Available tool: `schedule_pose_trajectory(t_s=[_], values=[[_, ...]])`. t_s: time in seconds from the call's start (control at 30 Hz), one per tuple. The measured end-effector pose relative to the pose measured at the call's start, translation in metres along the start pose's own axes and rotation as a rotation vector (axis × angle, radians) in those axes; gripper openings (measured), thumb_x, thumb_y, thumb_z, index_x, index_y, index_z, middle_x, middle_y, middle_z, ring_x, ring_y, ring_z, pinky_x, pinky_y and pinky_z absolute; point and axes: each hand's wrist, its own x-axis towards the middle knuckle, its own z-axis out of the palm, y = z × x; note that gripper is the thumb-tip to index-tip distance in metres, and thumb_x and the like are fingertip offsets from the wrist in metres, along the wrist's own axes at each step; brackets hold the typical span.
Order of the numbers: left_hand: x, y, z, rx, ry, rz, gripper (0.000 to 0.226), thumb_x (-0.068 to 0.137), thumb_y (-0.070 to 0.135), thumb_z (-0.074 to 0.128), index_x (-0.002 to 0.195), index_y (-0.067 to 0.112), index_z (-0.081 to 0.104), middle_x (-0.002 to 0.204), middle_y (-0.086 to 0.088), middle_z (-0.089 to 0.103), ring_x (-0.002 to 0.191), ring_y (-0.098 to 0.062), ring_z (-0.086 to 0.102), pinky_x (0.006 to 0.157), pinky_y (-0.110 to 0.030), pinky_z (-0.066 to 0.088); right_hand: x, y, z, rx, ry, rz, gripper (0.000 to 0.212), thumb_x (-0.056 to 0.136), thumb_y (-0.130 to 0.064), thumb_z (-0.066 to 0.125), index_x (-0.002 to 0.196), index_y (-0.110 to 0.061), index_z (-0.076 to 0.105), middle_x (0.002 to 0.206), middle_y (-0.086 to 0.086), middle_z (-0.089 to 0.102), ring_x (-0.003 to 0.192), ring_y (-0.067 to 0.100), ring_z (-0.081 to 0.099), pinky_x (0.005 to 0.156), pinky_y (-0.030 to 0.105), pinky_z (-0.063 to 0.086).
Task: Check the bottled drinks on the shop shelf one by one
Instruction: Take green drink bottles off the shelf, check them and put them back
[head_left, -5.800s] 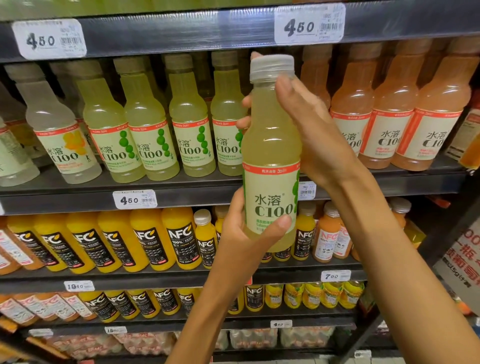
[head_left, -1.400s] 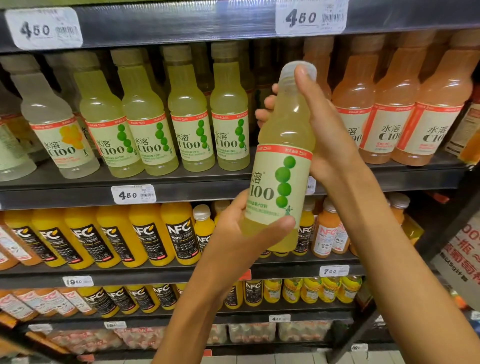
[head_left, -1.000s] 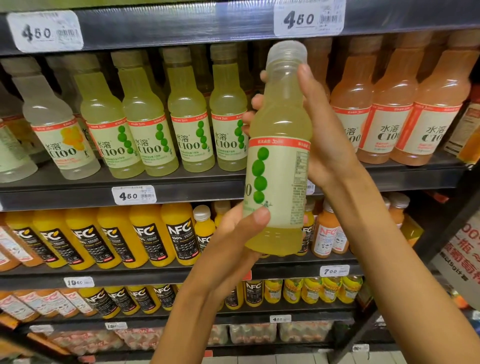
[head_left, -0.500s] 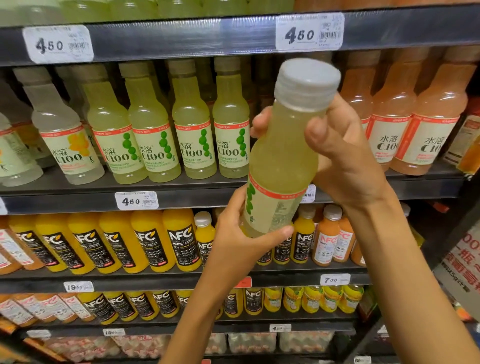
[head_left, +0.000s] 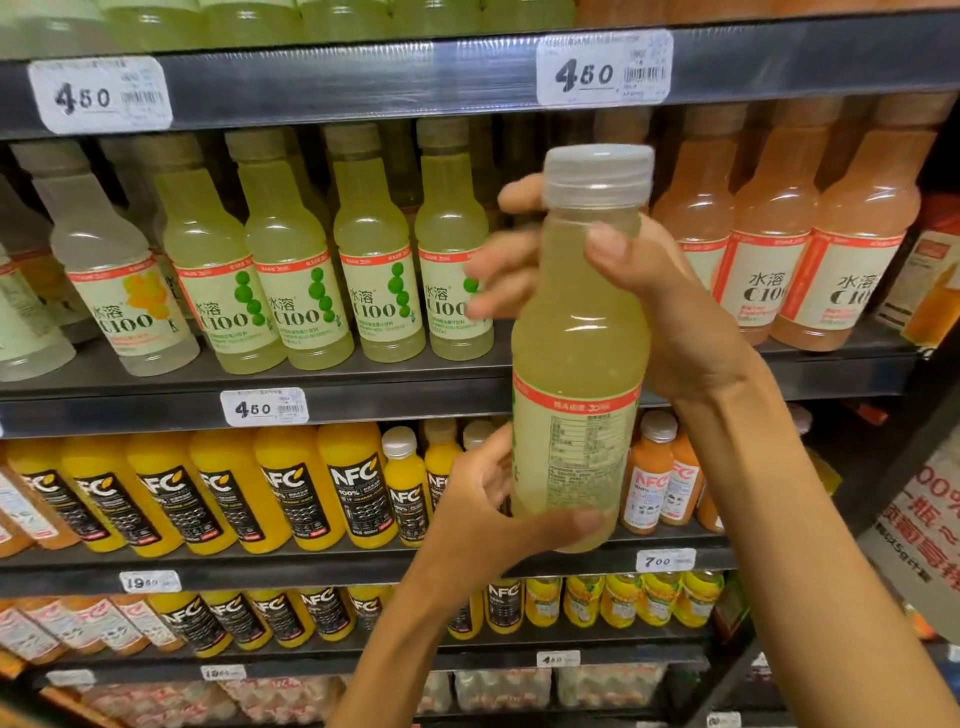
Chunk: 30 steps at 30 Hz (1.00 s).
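We hold a pale yellow-green bottle (head_left: 579, 332) with a grey-white cap upright before the shelf (head_left: 363, 400). Our right hand (head_left: 670, 317) wraps its neck, our left hand (head_left: 488, 512) cups its base. Its label's back print now faces us; half a second ago the bottle was tilted.

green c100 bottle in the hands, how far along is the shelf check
Nothing marks any bottle as checked. In hand: the green C100 bottle, off the shelf; the right hand grips its neck, the left hand its base, back label print facing the camera. Left: putting it back, then the green C100 row and orange C100 bottles.
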Motion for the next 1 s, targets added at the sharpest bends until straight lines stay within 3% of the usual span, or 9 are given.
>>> schedule_pose_trajectory(t_s=[0.1,0.2,0.3,0.43,0.57,0.7,0.77,0.87,1.0], values=[[0.0,0.002,0.007,-0.094,-0.004,-0.007,0.06,0.06,0.033,0.077,0.117,0.031,0.056,0.115,0.012,0.069,0.108,-0.008,0.064,0.084,-0.017,0.051,0.0,0.0,0.002,-0.014,0.121,0.026,0.024,0.087,-0.02,0.055,0.109,-0.01,0.057,0.079,0.002,0.067,0.073,0.018,0.066,0.065,0.029,0.053],[0.005,0.008,0.011,-0.134,0.075,0.026,0.055,0.066,0.038,0.07,0.117,0.03,0.054,0.112,0.011,0.07,0.104,-0.007,0.066,0.078,-0.014,0.051,0.002,0.005,0.002,-0.097,0.321,0.017,0.021,0.089,-0.023,0.061,0.107,-0.012,0.058,0.078,0.0,0.067,0.074,0.017,0.066,0.063,0.029,0.054],[0.009,0.01,0.01,-0.129,0.139,0.038,0.047,0.066,0.047,0.065,0.11,0.031,0.06,0.107,0.013,0.072,0.1,-0.006,0.068,0.076,-0.015,0.052,0.005,0.008,0.0,-0.091,0.413,0.052,0.025,0.088,-0.032,0.058,0.105,-0.014,0.058,0.078,0.0,0.069,0.077,0.015,0.068,0.064,0.027,0.055],[0.005,0.007,0.006,-0.291,0.056,-0.084,0.076,0.058,0.073,0.071,0.117,0.025,0.065,0.112,-0.003,0.071,0.102,-0.021,0.068,0.085,-0.038,0.056,0.01,0.001,-0.008,-0.011,0.336,0.139,0.028,0.091,-0.037,0.051,0.101,-0.013,0.061,0.086,0.005,0.072,0.085,0.021,0.07,0.073,0.032,0.057],[0.005,0.008,0.003,-0.462,-0.128,-0.051,0.065,0.078,0.067,0.058,0.124,0.021,0.062,0.11,-0.008,0.07,0.091,-0.022,0.068,0.078,-0.04,0.056,0.014,0.001,-0.004,0.13,0.273,0.18,0.031,0.09,-0.037,0.048,0.105,-0.009,0.051,0.081,0.006,0.07,0.076,0.021,0.071,0.074,0.036,0.057],[0.007,0.004,0.0,-0.271,0.029,-0.107,0.061,0.073,0.074,0.056,0.118,0.034,0.065,0.117,-0.002,0.069,0.107,-0.019,0.066,0.098,-0.048,0.047,0.014,0.001,-0.002,0.087,0.298,0.131,0.026,0.097,-0.029,0.047,0.109,-0.006,0.049,0.074,0.005,0.063,0.068,0.02,0.065,0.065,0.031,0.055],[0.01,0.007,-0.003,-0.186,0.134,-0.102,0.043,0.077,0.068,0.05,0.107,0.043,0.067,0.109,0.008,0.072,0.102,-0.009,0.067,0.096,-0.043,0.049,0.014,0.001,-0.001,-0.005,0.35,0.108,0.021,0.097,-0.027,0.051,0.107,-0.009,0.051,0.074,0.004,0.065,0.068,0.019,0.067,0.062,0.029,0.055],[0.009,0.011,0.001,-0.15,0.14,-0.054,0.04,0.074,0.07,0.054,0.102,0.044,0.067,0.1,0.012,0.074,0.088,-0.003,0.07,0.067,-0.016,0.054,0.017,0.002,-0.001,-0.076,0.407,0.125,0.02,0.095,-0.03,0.056,0.103,-0.012,0.053,0.075,0.003,0.067,0.071,0.017,0.068,0.064,0.029,0.057],[0.01,0.016,0.005,-0.391,0.079,-0.099,0.063,0.078,0.074,0.045,0.118,0.03,0.065,0.107,-0.004,0.072,0.09,-0.02,0.071,0.073,-0.03,0.057,0.02,0.003,-0.008,-0.173,0.368,0.202,0.033,0.097,-0.04,0.049,0.107,-0.01,0.058,0.09,0.006,0.071,0.085,0.019,0.068,0.08,0.034,0.056]])
